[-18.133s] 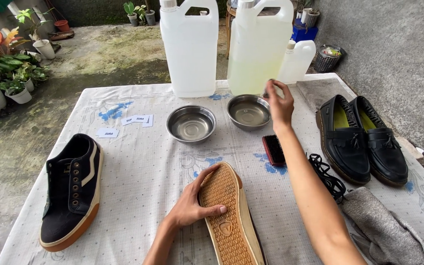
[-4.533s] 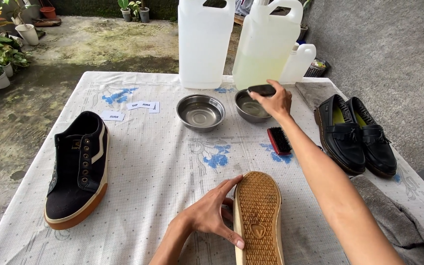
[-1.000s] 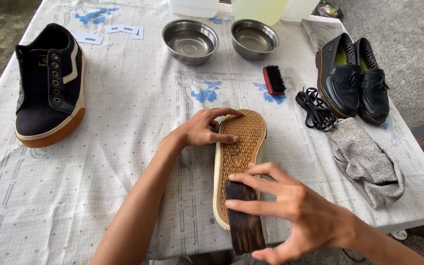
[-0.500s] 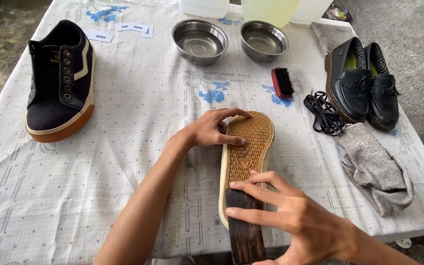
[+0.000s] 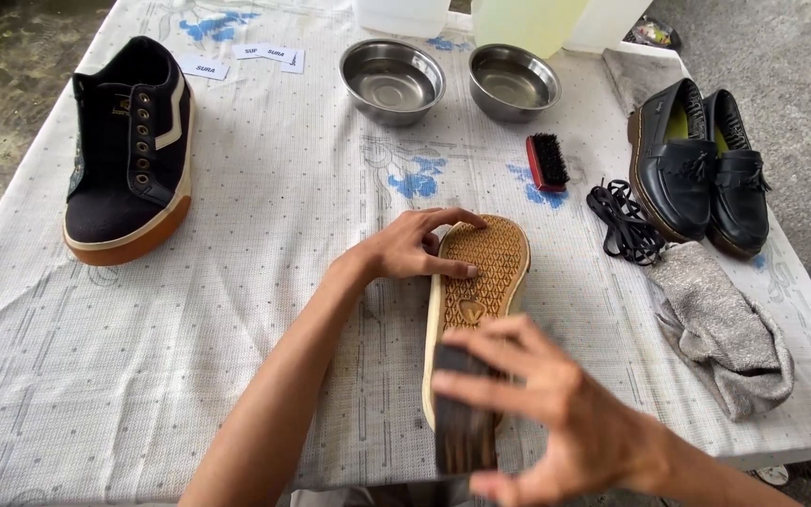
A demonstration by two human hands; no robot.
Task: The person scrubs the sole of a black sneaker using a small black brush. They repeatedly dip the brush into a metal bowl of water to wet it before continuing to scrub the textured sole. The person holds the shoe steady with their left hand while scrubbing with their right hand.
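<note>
A sneaker lies sole-up in the middle of the table, its tan waffle tread facing me. My left hand presses on the toe end and holds it steady. My right hand grips a dark brush lying across the heel end of the sole. The hand is blurred. The matching black sneaker with a tan sole stands upright at the far left.
Two steel bowls stand at the back, with plastic jugs behind. A small red-backed brush, black laces, a grey cloth and a pair of black loafers lie to the right. The table edge is near.
My right hand moved the brush along the heel end of the sole. My left hand stayed on the toe. The view shifted slightly.
</note>
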